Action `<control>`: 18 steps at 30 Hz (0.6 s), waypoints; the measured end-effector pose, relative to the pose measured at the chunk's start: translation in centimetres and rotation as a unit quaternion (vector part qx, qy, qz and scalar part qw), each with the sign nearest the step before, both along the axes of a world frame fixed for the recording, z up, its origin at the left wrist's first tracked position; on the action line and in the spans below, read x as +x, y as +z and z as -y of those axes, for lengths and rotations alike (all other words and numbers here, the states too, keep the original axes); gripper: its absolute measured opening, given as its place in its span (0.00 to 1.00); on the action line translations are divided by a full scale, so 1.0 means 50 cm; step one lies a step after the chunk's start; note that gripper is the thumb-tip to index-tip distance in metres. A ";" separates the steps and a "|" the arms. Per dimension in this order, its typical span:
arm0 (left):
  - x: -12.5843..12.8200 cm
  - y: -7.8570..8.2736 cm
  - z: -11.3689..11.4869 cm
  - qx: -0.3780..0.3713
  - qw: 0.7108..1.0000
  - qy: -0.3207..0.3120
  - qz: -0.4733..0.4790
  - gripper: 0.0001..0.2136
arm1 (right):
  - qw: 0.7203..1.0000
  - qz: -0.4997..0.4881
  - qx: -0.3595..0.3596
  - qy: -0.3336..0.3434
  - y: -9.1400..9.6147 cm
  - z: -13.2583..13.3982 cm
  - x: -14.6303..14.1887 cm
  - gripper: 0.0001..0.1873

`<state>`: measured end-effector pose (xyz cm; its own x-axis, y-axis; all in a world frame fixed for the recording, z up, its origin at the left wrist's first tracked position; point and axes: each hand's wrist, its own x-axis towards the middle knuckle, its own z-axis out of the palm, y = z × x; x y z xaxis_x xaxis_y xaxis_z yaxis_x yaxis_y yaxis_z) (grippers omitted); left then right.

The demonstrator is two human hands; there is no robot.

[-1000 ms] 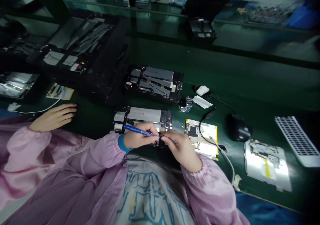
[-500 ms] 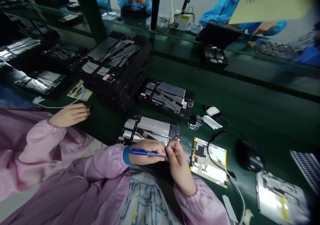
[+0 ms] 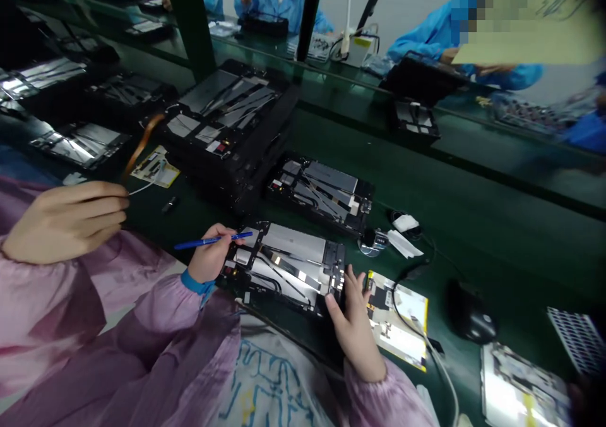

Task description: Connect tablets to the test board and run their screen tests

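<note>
An opened tablet with a silver shield plate and black wires (image 3: 291, 253) lies on the green bench in front of me. My left hand (image 3: 208, 258) is shut on a blue pen (image 3: 213, 240), at the tablet's left edge. My right hand (image 3: 355, 335) rests its spread fingers on the tablet's right edge, near a yellow-edged circuit sheet (image 3: 398, 319). Further left, a co-worker's hand (image 3: 66, 222) in a pink sleeve holds an orange flex strip (image 3: 142, 143).
A stack of black-framed tablets (image 3: 227, 124) stands beyond my hands, and another opened tablet (image 3: 319, 196) lies further along the bench. To the right are a black mouse (image 3: 468, 313), a cable, and a metal plate (image 3: 521, 389). People in blue gowns work across the bench.
My hands have parted: the left has carried the pen to the tablet's left edge, and the right has dropped to its right edge. The co-worker's hand has risen with the orange strip.
</note>
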<state>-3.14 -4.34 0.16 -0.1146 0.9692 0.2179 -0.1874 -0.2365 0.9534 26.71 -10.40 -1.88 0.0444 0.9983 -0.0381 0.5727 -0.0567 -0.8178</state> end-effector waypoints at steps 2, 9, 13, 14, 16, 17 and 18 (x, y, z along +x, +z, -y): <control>0.004 0.002 -0.003 0.003 1.000 -0.024 0.017 0.07 | 0.995 -0.093 -0.016 -0.032 0.028 0.003 -0.009 0.38; -0.020 0.043 -0.032 0.032 0.996 -0.049 0.074 0.09 | 0.938 -0.292 -0.002 -0.188 0.147 -0.019 0.063 0.32; -0.028 0.047 -0.048 0.007 0.995 -0.016 -0.097 0.10 | 0.921 -0.293 0.056 -0.250 0.185 -0.134 0.170 0.25; -0.024 0.047 -0.051 -0.013 0.983 -0.029 -0.180 0.09 | 0.917 -0.301 0.082 -0.247 0.190 -0.182 0.188 0.24; -0.012 0.047 -0.055 -0.051 0.943 -0.071 -0.322 0.09 | 0.902 -0.319 0.108 -0.269 0.193 -0.293 0.207 0.27; -0.006 0.049 -0.057 -0.067 0.924 -0.090 -0.365 0.09 | 0.896 -0.316 0.109 -0.293 0.192 -0.351 0.207 0.31; -0.001 0.052 -0.058 -0.082 0.911 -0.104 -0.390 0.09 | 0.900 -0.298 0.088 -0.307 0.189 -0.408 0.202 0.33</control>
